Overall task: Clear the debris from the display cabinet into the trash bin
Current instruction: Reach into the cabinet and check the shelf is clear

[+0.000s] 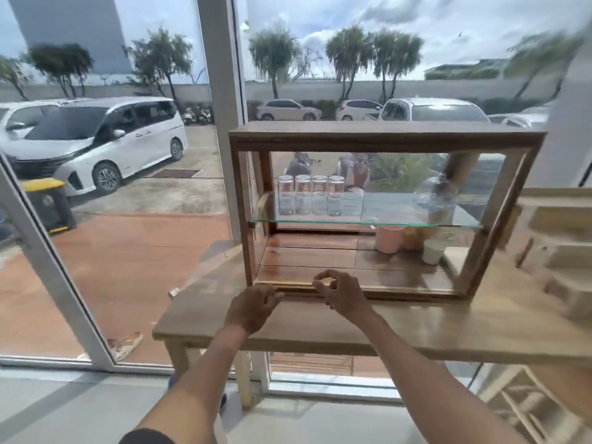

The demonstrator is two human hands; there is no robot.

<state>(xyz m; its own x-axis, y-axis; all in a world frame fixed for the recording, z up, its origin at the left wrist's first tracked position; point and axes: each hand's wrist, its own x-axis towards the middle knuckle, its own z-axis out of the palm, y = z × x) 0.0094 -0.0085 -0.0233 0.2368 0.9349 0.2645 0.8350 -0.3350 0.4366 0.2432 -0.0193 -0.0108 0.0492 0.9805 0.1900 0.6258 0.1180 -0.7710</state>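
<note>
A wooden display cabinet (384, 137) with glass walls stands on a light wooden table (416, 325) by the window. My left hand (253, 307) rests at the cabinet's lower front edge, fingers curled downward. My right hand (339, 291) hovers just right of it, thumb and forefinger pinched into a ring; whether anything is between them I cannot tell. The cabinet's dark wooden floor (307, 261) in front of my hands looks bare. I see no debris and no indoor trash bin.
Several clear glasses (310, 195) stand upside down on the glass shelf (352, 221). A pink cup (388, 240) and a pale cup (433, 251) sit bottom right. A wooden rack (557, 248) is at right. Outside stands a black bin with yellow lid (48, 203).
</note>
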